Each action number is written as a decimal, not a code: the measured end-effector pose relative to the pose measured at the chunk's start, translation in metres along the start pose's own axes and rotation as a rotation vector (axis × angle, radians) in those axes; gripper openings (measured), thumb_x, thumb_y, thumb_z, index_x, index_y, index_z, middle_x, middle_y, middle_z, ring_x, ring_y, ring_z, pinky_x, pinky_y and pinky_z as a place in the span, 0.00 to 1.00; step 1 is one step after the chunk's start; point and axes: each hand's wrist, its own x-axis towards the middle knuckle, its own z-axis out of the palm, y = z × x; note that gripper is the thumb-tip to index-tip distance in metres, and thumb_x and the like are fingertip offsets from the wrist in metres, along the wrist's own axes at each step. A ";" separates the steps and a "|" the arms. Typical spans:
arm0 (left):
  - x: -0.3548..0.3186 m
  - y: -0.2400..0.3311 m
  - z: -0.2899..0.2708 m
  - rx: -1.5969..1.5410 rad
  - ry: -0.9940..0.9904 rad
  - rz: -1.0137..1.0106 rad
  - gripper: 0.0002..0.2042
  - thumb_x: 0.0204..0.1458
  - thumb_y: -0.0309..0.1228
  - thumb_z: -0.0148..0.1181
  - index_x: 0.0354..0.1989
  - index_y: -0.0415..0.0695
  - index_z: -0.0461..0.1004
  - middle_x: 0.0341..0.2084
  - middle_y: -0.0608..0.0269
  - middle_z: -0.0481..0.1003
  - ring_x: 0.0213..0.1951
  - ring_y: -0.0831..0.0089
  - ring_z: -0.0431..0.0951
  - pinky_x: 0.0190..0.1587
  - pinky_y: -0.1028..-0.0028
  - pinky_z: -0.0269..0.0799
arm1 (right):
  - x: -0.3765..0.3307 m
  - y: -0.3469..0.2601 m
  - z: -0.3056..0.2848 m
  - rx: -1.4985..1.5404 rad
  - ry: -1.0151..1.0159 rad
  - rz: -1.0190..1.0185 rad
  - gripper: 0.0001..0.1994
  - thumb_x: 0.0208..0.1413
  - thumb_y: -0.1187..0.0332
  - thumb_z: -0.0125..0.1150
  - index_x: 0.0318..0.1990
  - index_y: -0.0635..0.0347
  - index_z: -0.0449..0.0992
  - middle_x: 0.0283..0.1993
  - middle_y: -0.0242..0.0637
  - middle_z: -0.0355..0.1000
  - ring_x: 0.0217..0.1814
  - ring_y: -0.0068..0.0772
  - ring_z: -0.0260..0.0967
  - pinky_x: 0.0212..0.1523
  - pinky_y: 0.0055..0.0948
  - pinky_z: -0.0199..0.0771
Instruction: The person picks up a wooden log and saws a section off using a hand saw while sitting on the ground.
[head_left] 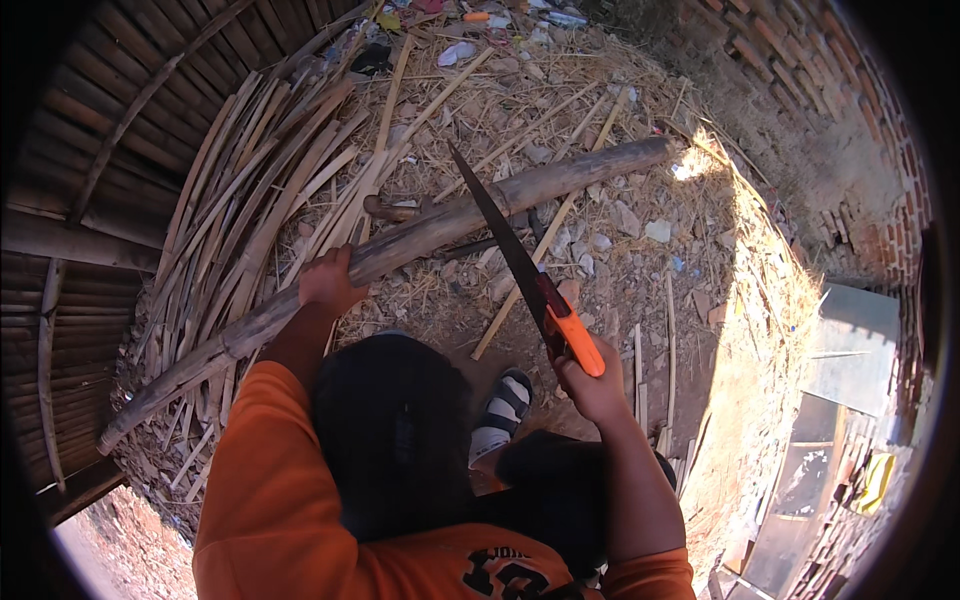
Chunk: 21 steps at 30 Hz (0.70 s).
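The left hand (332,281) is clamped on a weathered grey-brown pole (425,238) slanting from near left to far right. The right hand (597,388) grips a saw (517,254) by its orange handle, the dark blade pointing far left across the pole.

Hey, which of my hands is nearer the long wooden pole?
Left: your left hand grips the pole; your right hand is apart from it, holding the saw.
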 end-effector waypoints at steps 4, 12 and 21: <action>-0.008 0.013 -0.006 0.156 0.122 0.074 0.45 0.43 0.53 0.75 0.70 0.51 0.63 0.62 0.50 0.71 0.61 0.53 0.75 0.61 0.55 0.73 | -0.016 -0.018 -0.019 -0.036 -0.004 0.069 0.09 0.52 0.72 0.63 0.41 0.63 0.78 0.28 0.32 0.73 0.28 0.25 0.72 0.32 0.29 0.72; 0.013 0.010 -0.011 -0.075 -0.195 0.036 0.47 0.45 0.55 0.73 0.73 0.53 0.59 0.63 0.55 0.69 0.60 0.51 0.76 0.61 0.55 0.73 | -0.020 -0.012 -0.022 0.085 -0.019 0.037 0.09 0.52 0.73 0.61 0.41 0.65 0.78 0.29 0.31 0.73 0.27 0.21 0.70 0.30 0.25 0.70; 0.010 0.021 -0.001 0.016 -0.064 -0.009 0.44 0.41 0.46 0.73 0.71 0.52 0.64 0.59 0.53 0.73 0.58 0.54 0.77 0.60 0.54 0.74 | -0.013 -0.020 -0.005 0.062 -0.034 0.091 0.12 0.52 0.73 0.61 0.45 0.64 0.78 0.33 0.31 0.75 0.34 0.22 0.71 0.37 0.27 0.73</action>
